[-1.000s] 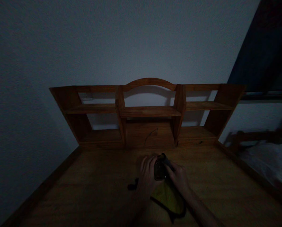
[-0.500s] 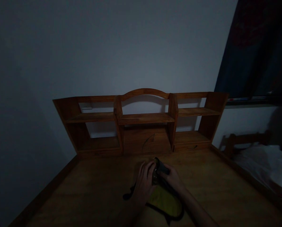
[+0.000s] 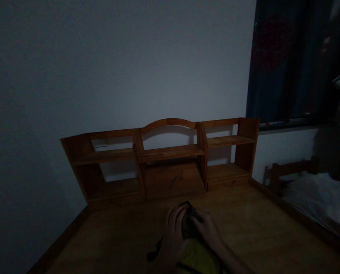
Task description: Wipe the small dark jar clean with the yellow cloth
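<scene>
On the desk in front of me lies a dark-edged item with a yellow-green panel (image 3: 200, 255); the dim light hides its exact kind. My left hand (image 3: 174, 228) is curled over the left side of its dark upper end. From the right, my right hand (image 3: 207, 224) grips the same dark end, thumb on the near side. A rounded dark opening shows between the two hands. Part of a dark strap or edge (image 3: 152, 255) sticks out left of my left wrist. The lower end is cut off by the frame.
A wooden shelf unit (image 3: 172, 152) stands along the back of the wooden desk (image 3: 115, 228), against a pale wall. To the right are a wooden frame (image 3: 294, 167) and crumpled white plastic (image 3: 324, 194). A dark curtain or window (image 3: 286, 76) is above them.
The view has shifted, so shelf and hands appear lower and the shelf slightly further left. Both hands keep their hold on the dark end, now tilted a little differently.
</scene>
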The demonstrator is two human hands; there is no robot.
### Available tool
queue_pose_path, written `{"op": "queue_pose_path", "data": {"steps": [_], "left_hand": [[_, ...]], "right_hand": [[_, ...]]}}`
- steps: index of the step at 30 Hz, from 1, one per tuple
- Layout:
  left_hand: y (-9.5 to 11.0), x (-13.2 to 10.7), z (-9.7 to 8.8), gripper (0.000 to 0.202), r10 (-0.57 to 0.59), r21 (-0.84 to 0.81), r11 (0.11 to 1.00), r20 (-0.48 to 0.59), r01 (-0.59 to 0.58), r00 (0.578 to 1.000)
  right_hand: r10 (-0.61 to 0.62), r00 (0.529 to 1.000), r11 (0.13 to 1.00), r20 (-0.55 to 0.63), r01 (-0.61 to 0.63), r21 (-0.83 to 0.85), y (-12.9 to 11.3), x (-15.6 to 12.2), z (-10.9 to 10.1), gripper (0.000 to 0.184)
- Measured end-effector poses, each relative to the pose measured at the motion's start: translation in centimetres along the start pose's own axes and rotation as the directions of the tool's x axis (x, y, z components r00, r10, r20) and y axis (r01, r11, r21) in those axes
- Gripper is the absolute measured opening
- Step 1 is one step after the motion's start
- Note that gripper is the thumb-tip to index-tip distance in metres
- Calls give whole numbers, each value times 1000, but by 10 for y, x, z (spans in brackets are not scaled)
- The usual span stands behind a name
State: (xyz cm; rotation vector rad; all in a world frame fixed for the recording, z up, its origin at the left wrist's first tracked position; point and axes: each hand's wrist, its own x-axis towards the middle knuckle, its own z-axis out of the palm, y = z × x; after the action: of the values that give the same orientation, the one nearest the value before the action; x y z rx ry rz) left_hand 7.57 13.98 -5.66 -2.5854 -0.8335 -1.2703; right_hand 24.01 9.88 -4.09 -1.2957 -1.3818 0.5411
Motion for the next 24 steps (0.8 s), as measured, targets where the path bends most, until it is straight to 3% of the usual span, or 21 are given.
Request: {"op": "queue_pose_path", "data": {"steps": [10, 19, 24], "left_hand": [[8, 4, -6, 74, -60, -110, 993, -66, 53, 996], [14, 8, -12, 85, -143, -186, 973, -16, 138, 990], [11, 7, -13, 87, -107, -140, 985, -8, 105, 994]], "right_hand": [[-120, 992, 993, -33, 119, -23, -13, -8, -6, 25], [-100, 982, 993, -160, 90, -70, -12, -7, 2, 31], [-83, 972, 996, -218, 76, -44, -12, -8, 8, 36]]}}
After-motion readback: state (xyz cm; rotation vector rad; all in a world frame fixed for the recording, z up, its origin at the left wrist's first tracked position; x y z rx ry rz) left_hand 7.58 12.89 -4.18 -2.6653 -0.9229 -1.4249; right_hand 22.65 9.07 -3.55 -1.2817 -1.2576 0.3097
